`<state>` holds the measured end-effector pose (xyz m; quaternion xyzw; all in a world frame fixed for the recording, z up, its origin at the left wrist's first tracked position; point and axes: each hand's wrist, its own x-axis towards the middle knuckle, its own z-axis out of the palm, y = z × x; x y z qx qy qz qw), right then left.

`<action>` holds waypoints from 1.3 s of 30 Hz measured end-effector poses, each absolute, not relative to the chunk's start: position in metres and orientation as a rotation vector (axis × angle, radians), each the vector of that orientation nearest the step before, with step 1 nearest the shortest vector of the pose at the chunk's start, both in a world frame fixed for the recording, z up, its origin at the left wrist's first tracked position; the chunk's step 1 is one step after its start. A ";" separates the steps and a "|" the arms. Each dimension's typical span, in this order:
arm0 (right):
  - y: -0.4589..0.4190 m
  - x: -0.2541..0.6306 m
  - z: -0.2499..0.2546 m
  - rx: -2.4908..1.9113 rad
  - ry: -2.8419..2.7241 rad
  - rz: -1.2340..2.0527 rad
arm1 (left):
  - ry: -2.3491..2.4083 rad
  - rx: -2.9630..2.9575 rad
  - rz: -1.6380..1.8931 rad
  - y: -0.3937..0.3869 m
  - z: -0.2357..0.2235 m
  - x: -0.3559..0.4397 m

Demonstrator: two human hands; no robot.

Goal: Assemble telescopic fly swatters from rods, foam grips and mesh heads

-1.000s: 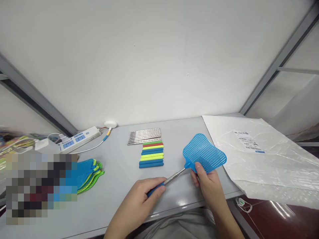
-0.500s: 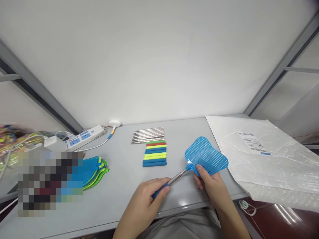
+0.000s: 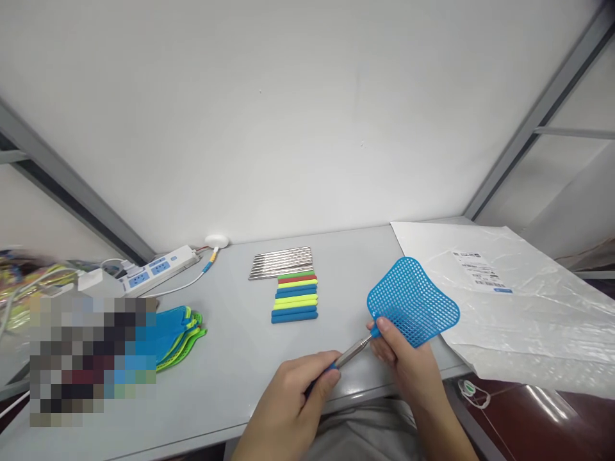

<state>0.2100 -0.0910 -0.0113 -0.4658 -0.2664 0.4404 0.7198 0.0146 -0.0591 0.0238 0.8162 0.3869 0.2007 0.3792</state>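
A blue fly swatter [image 3: 414, 299] with a perforated head and a metal rod [image 3: 354, 352] is held between my two hands above the front of the table. My left hand [image 3: 302, 394] is wrapped around its blue grip, most of which the fingers hide. My right hand [image 3: 401, 352] pinches the neck of the head, thumb on top. Beyond them lie a row of coloured handle grips [image 3: 295, 298] in blue, yellow, red and green, and a row of metal rods [image 3: 280, 262]. To the left is a stack of blue, yellow and green swatter heads [image 3: 177, 333].
A white bubble mailer [image 3: 480, 320] with a label covers the table's right side. At the left stand a power strip [image 3: 163, 269] with plugs and a white round device [image 3: 216, 241] on a cable. A blurred patch hides the table's left front. A wall rises behind.
Both hands and the swatter have shifted to the right. My right hand has come nearer the neck, and the head sits farther right. The view has moved slightly.
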 end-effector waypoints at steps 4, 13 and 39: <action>-0.094 0.206 -0.002 -0.987 -0.574 0.982 | 0.994 1.986 0.449 -0.059 0.030 0.017; -0.103 0.198 0.013 -0.920 -0.493 0.975 | 0.877 2.227 0.500 -0.057 0.049 0.025; -0.092 0.198 -0.011 -1.019 -0.686 1.026 | 1.294 2.496 0.268 -0.068 0.042 0.029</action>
